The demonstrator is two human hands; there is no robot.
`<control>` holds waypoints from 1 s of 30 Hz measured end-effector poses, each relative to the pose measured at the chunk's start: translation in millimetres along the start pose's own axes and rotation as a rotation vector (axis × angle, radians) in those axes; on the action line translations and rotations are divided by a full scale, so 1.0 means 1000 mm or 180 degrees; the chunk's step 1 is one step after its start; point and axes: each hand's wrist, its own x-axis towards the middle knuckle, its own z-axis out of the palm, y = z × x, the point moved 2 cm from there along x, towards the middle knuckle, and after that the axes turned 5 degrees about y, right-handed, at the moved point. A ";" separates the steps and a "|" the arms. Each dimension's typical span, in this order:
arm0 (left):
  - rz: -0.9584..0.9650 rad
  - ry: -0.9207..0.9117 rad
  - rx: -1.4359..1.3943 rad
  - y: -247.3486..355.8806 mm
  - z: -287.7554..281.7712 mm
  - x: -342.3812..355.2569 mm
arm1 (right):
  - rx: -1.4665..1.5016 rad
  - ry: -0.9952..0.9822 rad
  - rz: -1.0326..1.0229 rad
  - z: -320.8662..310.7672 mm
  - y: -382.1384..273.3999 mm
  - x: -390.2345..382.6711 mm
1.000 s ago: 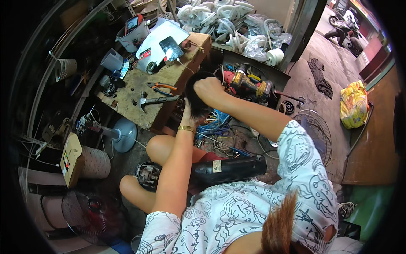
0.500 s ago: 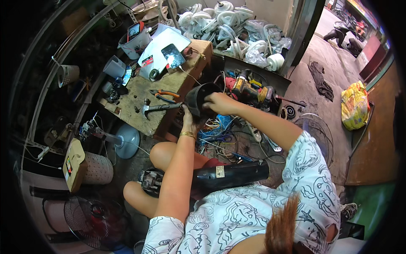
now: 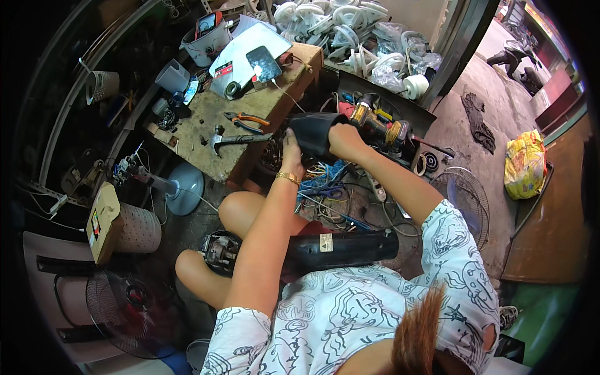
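Observation:
A black cup-shaped cover (image 3: 310,132) is held up in front of me, tipped so that its mouth points right. Against its near left side my left hand (image 3: 292,153) is closed, thumb up along the wall. My right hand (image 3: 345,142) is curled at the rim of the mouth, its fingertips hidden. Across my lap lies a fan body: a black neck (image 3: 356,248) with an exposed motor (image 3: 220,251) at its left end. A claw hammer (image 3: 234,140) and orange-handled pliers (image 3: 248,121) rest on the wooden bench (image 3: 187,147) beside the cover.
A phone (image 3: 263,64) on papers lies on the bench. Beyond the cover are a yellow-black cordless drill (image 3: 365,114) and tangled wires (image 3: 328,178). White plastic fan parts (image 3: 350,31) are heaped behind. A fan cage (image 3: 462,200) stands right, a red-centred fan (image 3: 134,312) lower left.
The cover has turned so its mouth faces right instead of up toward me. My right hand has moved right with the rim, and the whole view has shifted slightly.

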 end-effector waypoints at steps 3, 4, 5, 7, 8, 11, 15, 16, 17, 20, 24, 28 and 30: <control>0.0428 0.0397 0.0399 0.000 0.015 -0.001 | -0.0389 -0.0121 -0.0351 0.027 0.031 -0.016; 0.0398 0.0601 0.0301 0.003 0.013 -0.005 | -0.0362 -0.0379 0.0002 0.023 0.037 -0.026; 0.0393 0.0633 0.0285 0.003 0.007 -0.008 | -0.0356 -0.0406 -0.0022 0.015 0.037 -0.034; 0.1410 0.0820 0.1756 0.004 -0.007 -0.013 | -0.0534 -0.0922 -0.0124 0.010 0.051 -0.055; 0.1546 0.0885 0.1594 0.007 -0.013 -0.011 | -0.0516 -0.0938 -0.0114 0.013 0.056 -0.064; 0.1441 0.0974 0.1963 0.014 -0.035 -0.004 | -0.0238 -0.0828 0.0012 0.024 0.057 -0.073; 0.0998 0.1300 0.1192 -0.001 -0.012 -0.013 | 0.0880 0.0841 0.0218 0.052 0.044 -0.067; 0.1126 0.1248 0.1488 -0.004 0.002 -0.020 | 0.0464 0.0662 0.0325 0.061 0.052 -0.070; 0.1223 0.1151 0.1694 0.002 -0.004 -0.017 | 0.0095 0.0493 0.0317 0.069 0.048 -0.064; 0.1304 0.1172 0.1397 0.009 -0.002 -0.022 | 0.0181 0.0075 0.0068 0.087 0.043 -0.081; 0.2089 0.0943 0.2933 0.022 -0.016 -0.028 | 0.0327 -0.1216 0.0217 0.116 0.068 -0.133; 0.2665 0.0539 0.3625 0.013 0.008 -0.043 | 0.0259 -0.0732 0.0295 0.146 0.111 -0.168; 0.3125 0.0701 0.4108 0.020 -0.006 -0.053 | 0.3913 -0.0673 0.2270 0.101 0.075 -0.110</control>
